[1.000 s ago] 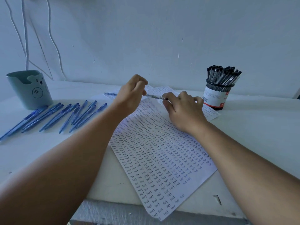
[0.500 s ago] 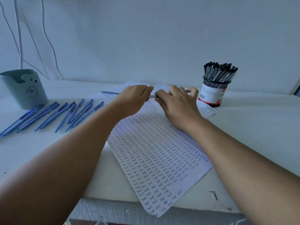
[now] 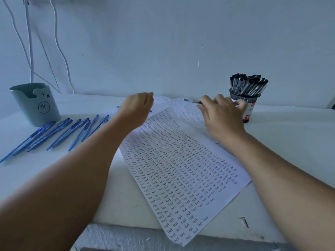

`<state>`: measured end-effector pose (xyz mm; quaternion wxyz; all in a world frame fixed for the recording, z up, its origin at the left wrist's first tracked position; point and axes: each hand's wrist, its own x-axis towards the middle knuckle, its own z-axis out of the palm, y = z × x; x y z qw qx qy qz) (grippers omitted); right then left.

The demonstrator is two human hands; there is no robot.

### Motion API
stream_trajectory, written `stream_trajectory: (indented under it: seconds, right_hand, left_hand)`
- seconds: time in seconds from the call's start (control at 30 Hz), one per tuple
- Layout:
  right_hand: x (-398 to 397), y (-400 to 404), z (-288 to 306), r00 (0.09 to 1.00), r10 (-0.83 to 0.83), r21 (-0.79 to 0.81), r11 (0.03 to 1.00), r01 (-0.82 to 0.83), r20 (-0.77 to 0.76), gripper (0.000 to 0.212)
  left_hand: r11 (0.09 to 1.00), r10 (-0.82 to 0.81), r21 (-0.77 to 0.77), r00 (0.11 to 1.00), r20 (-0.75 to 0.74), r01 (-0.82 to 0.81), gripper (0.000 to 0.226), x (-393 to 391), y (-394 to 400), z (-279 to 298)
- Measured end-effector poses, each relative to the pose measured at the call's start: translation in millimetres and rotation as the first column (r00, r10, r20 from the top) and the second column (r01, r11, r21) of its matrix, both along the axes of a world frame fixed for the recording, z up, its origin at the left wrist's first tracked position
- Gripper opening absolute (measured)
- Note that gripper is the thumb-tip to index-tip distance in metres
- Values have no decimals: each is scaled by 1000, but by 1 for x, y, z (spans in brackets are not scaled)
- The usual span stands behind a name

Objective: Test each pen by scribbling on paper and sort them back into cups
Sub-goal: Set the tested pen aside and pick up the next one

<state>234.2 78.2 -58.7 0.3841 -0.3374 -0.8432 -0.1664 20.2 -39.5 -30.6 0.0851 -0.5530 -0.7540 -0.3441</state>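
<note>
White wall with thin cables hanging at its left end backs a white tabletop point(image 3: 272, 142), and a sheet of paper point(image 3: 181, 169) crowded with rows of small handwritten "test" words lies slanted across the middle, its near corner overhanging the front edge. Toward the far right edge stands a mesh cup point(image 3: 251, 105) packed with black-capped pens; toward the far left edge stands a green bear-faced cup point(image 3: 36, 105), with a row of blue pens point(image 3: 68, 133) fanned out on the surface just in front of it. The right hand point(image 3: 223, 118) is curled round a pen point(image 3: 190, 101) near the far end of the paper, only the pen's tip end poking out past the knuckles toward the left. The left hand point(image 3: 136, 109) hovers loosely curled over the paper's far left side; whether it pinches a cap or anything else cannot be told, since the fingertips are blurred and turned away. The step in hand looks like readying this pen for its test scribble. To do it well, the left hand should flatten onto the sheet to keep it from sliding, and the right should bring the tip down onto one of the few blank patches, near the lower right margin, so a fresh mark can be read clearly. Light pressure and a short word will show whether ink flows.
</note>
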Motion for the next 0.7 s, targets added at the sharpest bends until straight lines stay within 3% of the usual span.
stream_trajectory:
  seconds: [0.13, 0.23, 0.3, 0.33, 0.43, 0.53, 0.6, 0.7]
  right_hand:
    - [-9, -6, 3, 985, 110, 66, 993, -102, -136, 25]
    - [-26, -18, 9, 920, 222, 69, 975, -211, -323, 27]
    - [-23, -21, 15, 838, 302, -60, 928, -367, -454, 32]
    - [-22, -25, 18, 776, 320, -186, 856, -483, -543, 31]
    - [-19, -26, 18, 605, 155, -417, 593, -689, -781, 26]
    - [-17, -17, 12, 436, -75, -424, 419, -802, -897, 22]
    - [-16, -13, 11, 361, -167, -398, 365, -842, -917, 18]
    - [-15, -12, 10, 328, -209, -382, 328, -864, -921, 18]
  left_hand:
    - [995, -87, 54, 993, 82, 83, 42, 21, 7, 3]
    - [983, -179, 77, 958, 224, 166, 33, 36, 10, 2]
    - [965, -261, 118, 904, 338, 234, 27, 32, 6, 1]
    - [961, -275, 120, 885, 375, 248, 24, 30, 5, 0]
    - [968, -244, 41, 889, 386, 248, 16, 26, 9, -4]
    - [951, -282, -18, 888, 364, 309, 16, 21, 14, -9]
    - [942, -301, -36, 890, 343, 333, 16, 18, 14, -12]
    - [941, -306, -47, 904, 300, 334, 18, 16, 15, -17]
